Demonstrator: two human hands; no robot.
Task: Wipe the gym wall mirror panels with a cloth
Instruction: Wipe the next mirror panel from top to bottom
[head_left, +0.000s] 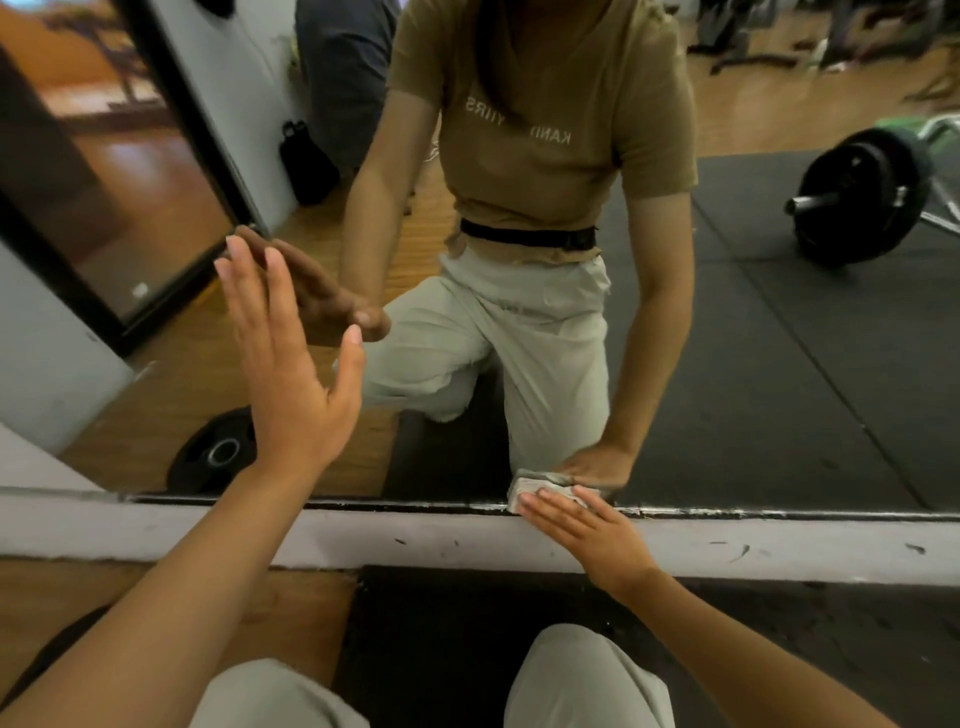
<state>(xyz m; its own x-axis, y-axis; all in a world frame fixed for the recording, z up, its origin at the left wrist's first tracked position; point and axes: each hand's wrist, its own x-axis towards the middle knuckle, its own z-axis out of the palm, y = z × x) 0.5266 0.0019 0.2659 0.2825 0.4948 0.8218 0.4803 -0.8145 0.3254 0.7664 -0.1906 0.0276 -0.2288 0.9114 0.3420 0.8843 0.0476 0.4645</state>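
Observation:
The wall mirror (753, 364) fills the upper part of the head view and reflects a kneeling person in a tan shirt and pale trousers. My left hand (291, 374) lies flat on the glass at the left, fingers straight and spread. My right hand (587, 530) presses a folded grey-white cloth (530, 487) against the mirror's bottom edge, fingers straight over it. Most of the cloth is hidden under my fingers.
A white ledge (363, 535) with scuff marks runs under the mirror. Below it lie a black floor mat (441, 639) and wooden flooring (78, 587). My knees (582, 675) sit at the bottom. The glass reflects a barbell with black plates and a loose weight plate.

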